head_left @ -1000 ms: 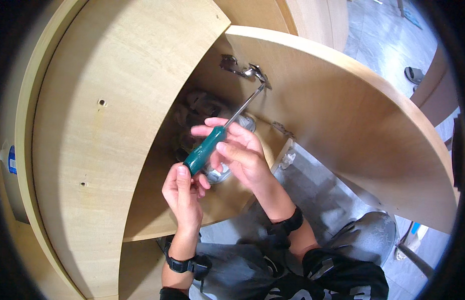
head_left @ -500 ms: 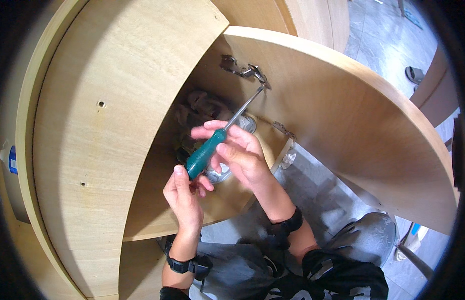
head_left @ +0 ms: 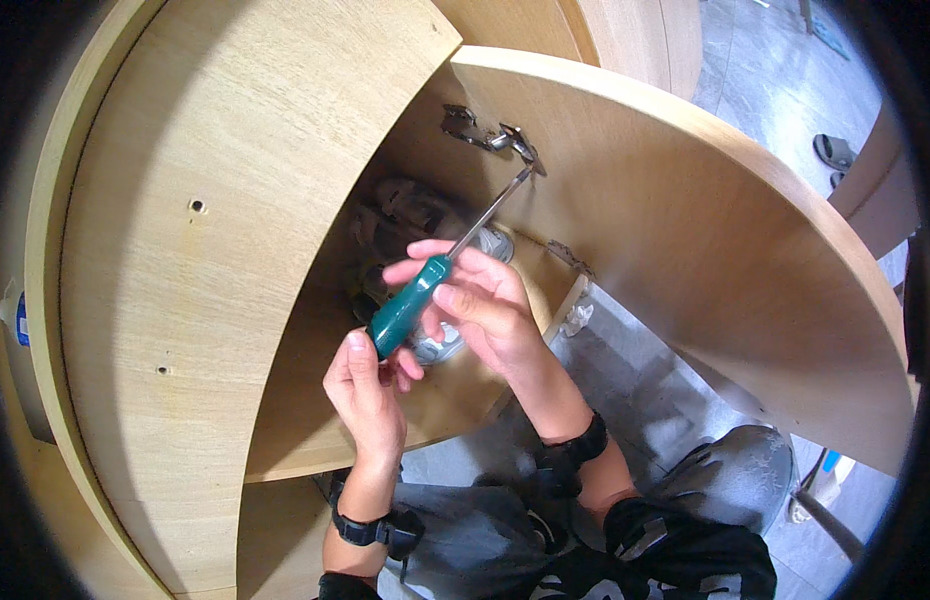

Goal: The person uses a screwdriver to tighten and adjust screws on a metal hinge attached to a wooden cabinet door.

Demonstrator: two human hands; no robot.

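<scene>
The black top (head_left: 690, 555) bears pale print (head_left: 720, 587); the trousers (head_left: 740, 475) are faded grey; black straps (head_left: 363, 531) circle left forearm (head_left: 371, 490) and right forearm (head_left: 540, 400).

Seemingly a home: slippers (head_left: 833, 151), wooden cabinet (head_left: 235, 230)

Glare whitens the floor (head_left: 747, 98) while shadow darkens the cabinet interior (head_left: 310, 375).

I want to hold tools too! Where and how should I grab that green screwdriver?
Probably by the thick green handle, coming from the lower left: its end faces that way, while the thin metal shaft slants up right to the hinge.
</scene>
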